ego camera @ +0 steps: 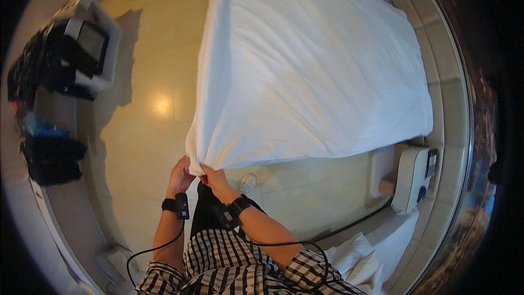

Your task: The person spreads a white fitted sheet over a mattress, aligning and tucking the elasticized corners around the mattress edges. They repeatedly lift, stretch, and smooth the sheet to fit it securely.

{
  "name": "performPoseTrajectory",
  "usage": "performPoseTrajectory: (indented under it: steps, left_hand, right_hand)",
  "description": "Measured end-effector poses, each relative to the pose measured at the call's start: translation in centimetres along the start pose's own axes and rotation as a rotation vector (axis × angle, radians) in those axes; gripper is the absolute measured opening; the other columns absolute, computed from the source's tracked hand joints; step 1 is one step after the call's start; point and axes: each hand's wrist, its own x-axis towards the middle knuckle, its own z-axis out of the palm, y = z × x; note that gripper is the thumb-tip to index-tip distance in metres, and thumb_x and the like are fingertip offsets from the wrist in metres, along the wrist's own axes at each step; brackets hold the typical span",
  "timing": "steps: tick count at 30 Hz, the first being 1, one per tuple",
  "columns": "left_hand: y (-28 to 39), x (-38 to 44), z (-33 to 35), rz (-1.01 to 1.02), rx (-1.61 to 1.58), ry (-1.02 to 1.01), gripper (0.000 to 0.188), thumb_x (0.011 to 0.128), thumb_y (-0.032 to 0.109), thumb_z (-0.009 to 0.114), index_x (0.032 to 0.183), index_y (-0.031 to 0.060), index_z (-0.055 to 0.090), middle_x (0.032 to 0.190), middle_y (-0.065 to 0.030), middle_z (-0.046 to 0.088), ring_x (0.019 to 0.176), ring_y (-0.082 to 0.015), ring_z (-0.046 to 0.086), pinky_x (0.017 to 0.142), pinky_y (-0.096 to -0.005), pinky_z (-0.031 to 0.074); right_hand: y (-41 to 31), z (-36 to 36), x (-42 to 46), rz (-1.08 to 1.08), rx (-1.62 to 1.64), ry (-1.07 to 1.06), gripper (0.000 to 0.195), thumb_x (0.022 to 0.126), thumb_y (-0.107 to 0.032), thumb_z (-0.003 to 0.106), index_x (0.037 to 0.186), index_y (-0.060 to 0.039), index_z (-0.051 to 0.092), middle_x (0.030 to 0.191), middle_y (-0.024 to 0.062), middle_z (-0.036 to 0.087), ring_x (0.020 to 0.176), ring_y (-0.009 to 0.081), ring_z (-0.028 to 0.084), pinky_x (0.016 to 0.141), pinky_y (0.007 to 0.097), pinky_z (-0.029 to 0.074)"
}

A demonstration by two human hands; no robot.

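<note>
A white cloth cover (311, 73), wrinkled in long diagonal folds, lies spread over a bed. My left hand (181, 175) grips the near left corner of this cover from its left side. Right beside it, my right hand (213, 179) pinches the same corner, the fingers closed on the cloth. Both hands are close together in front of my body, over the tiled floor. Some fingertips are hidden by the cloth. Each wrist wears a black strap with a small box and a cable.
A padded headboard (452, 119) runs along the right. A white bedside table (409, 180) stands near it. White pillows or bedding (360, 258) lie at lower right. Dark bags (55, 159) and a box with a dark-framed panel (92, 41) are on the left. My shoe (248, 183) rests on the tiled floor (151, 143).
</note>
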Motion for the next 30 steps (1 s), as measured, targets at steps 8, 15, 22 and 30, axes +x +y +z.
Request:
performPoseTrajectory:
  steps: [8,15,22,30]
  left_hand:
    - [2.8,-1.1,-7.4,-0.044,0.234,0.115,0.037,0.089,0.010,0.048,0.124,0.0009,0.045,0.116,-0.0104,0.057,0.103,-0.0226,0.056,0.088,-0.0377,0.046]
    - [8.8,-7.3,-15.1,-0.117,0.314,0.276,0.035,0.086,0.003,0.049,0.121,0.0035,0.048,0.111,-0.0122,0.059,0.101,-0.0249,0.057,0.086,-0.0409,0.048]
    - [9.1,-1.2,-17.7,-0.420,0.740,0.636,0.042,0.077,0.007,0.064,0.116,0.0053,0.046,0.084,-0.0061,0.055,0.068,-0.0171,0.054,0.058,-0.0273,0.047]
    - [-0.7,11.7,1.2,0.001,1.495,-0.278,0.031,0.079,0.004,0.059,0.109,0.0049,0.052,0.095,-0.0083,0.058,0.087,-0.0189,0.058,0.078,-0.0319,0.048]
  right_hand:
    - [3.4,-1.7,1.5,0.130,0.216,-0.117,0.030,0.085,-0.026,0.062,0.106,-0.0057,0.056,0.084,0.0059,0.062,0.075,0.0150,0.059,0.069,0.0288,0.048]
    - [3.4,-2.5,5.6,-0.168,0.927,0.194,0.028,0.085,-0.023,0.059,0.106,-0.0049,0.056,0.101,0.0060,0.058,0.093,0.0216,0.057,0.082,0.0357,0.046]
    - [-1.0,-13.9,2.3,-0.253,0.731,0.797,0.027,0.081,-0.019,0.067,0.099,-0.0010,0.058,0.084,0.0065,0.060,0.068,0.0169,0.059,0.054,0.0321,0.044]
    - [6.2,-18.5,3.2,-0.230,0.634,0.563,0.029,0.081,-0.023,0.068,0.099,-0.0005,0.061,0.088,0.0068,0.063,0.079,0.0168,0.059,0.063,0.0296,0.047]
